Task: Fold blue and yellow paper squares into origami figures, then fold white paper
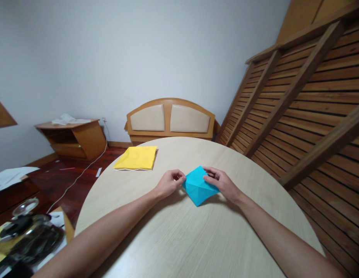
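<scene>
A bright blue sheet of folded paper [198, 187] is held between my two hands, a little above or on the table top; its exact contact is unclear. It has a diamond-like outline with a crease running across its middle. My left hand [171, 182] pinches the paper's left corner between thumb and fingers. On the other side, my right hand [221, 183] grips the right part, thumb on the front face and fingers behind the upper right edge. Some of those fingertips are hidden by the paper.
A yellow paper stack [137, 158] lies on the round pale table [179, 239], left of my hands. Beyond stands a wooden headboard [167, 116]. Slatted wooden panels [307, 108] lean at the right. At lower left is a glass pot [37, 235]; a cabinet [77, 139] stands farther back.
</scene>
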Motion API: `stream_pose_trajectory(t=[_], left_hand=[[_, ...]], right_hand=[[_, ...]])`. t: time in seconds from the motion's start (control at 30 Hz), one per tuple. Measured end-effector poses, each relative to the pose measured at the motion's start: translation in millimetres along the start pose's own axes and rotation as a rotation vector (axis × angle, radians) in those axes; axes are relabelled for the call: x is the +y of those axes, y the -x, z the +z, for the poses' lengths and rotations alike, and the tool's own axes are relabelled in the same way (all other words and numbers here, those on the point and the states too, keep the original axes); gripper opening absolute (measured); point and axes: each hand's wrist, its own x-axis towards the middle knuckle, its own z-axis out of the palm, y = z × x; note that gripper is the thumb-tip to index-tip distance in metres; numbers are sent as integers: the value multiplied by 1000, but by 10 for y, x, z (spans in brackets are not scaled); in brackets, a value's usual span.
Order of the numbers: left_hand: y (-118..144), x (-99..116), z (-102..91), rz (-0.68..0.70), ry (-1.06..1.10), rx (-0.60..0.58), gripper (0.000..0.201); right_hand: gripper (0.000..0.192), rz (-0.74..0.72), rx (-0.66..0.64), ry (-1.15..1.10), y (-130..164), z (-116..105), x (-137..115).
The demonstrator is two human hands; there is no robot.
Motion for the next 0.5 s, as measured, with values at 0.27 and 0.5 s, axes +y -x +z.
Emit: stream_pose_trajectory(t=[0.27, 0.5], left_hand=[[38, 58, 32, 11, -108, -110, 35], [36, 99, 37, 39, -172, 68, 31]], right_hand=[[61, 78, -152, -37, 20, 106, 42], [57, 53, -162, -20, -2, 116, 62]])
